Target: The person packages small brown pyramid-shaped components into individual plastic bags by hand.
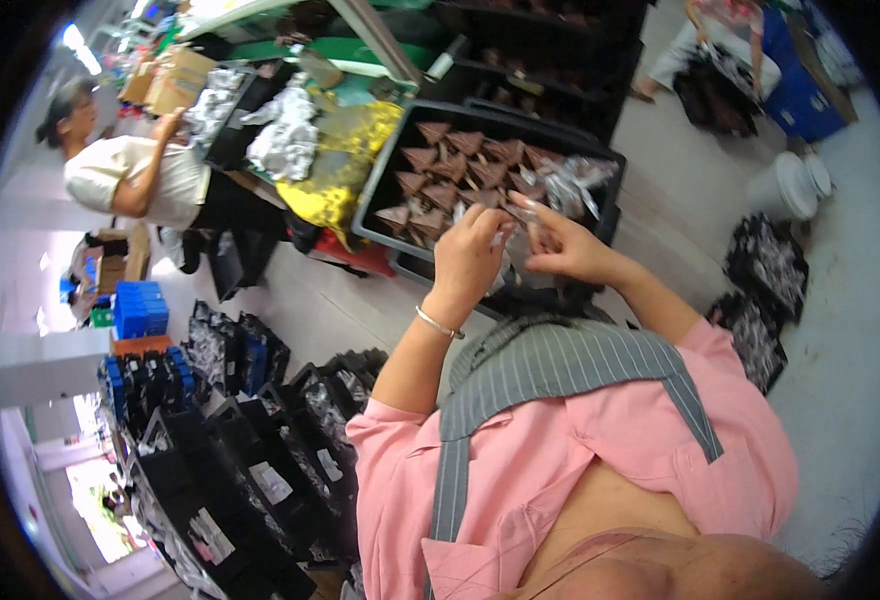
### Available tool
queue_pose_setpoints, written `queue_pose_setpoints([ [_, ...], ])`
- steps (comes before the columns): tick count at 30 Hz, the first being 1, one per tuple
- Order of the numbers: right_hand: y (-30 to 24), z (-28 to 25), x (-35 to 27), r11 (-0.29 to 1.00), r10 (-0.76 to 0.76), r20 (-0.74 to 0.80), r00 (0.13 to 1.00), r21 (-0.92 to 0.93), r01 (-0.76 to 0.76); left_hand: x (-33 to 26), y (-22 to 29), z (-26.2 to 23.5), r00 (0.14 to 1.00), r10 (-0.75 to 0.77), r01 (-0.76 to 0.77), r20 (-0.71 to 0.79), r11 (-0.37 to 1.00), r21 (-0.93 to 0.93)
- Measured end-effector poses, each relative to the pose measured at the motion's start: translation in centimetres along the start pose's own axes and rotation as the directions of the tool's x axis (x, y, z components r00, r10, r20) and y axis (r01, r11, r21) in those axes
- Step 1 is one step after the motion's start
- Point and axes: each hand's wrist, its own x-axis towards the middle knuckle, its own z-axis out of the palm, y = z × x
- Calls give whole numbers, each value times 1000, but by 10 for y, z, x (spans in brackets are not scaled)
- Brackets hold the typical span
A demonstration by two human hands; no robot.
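Over a black plastic crate [368, 205] my two hands meet, fingertips close together. My left hand [468, 252], with a bangle on its wrist, is closed in a pinch. My right hand [572, 248] is closed too, its thumb and fingers bent toward the left fingertips. Something small and partly see-through shows between them, too blurred to name. In the crate stand rows of brown triangular pieces [446, 167] on short stems. A heap of clear plastic wrapping [572, 183] lies at the crate's right end.
Stacked black crates [260, 470] with wrapped items fill the lower left. A co-worker [140, 180] stands at a bench on the left; another person [725, 60] handles a black crate at the upper right. White buckets [792, 188] stand on the right.
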Motion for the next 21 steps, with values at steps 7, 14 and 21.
queue_pose_setpoints([
  [7, 52, -8, 12, 997, -45, 68, 997, -59, 49, -11, -2, 23, 992, -56, 23, -115, 963, -267],
  [14, 43, -28, 10, 971, 171, 319, 932, 106, -215, -30, -13, 46, 983, -121, 164, 136, 909, -383],
  [21, 50, -26, 7, 935, 208, 19, 978, 289, -205, -45, -8, 57, 959, -188, 277, 213, 790, -548],
])
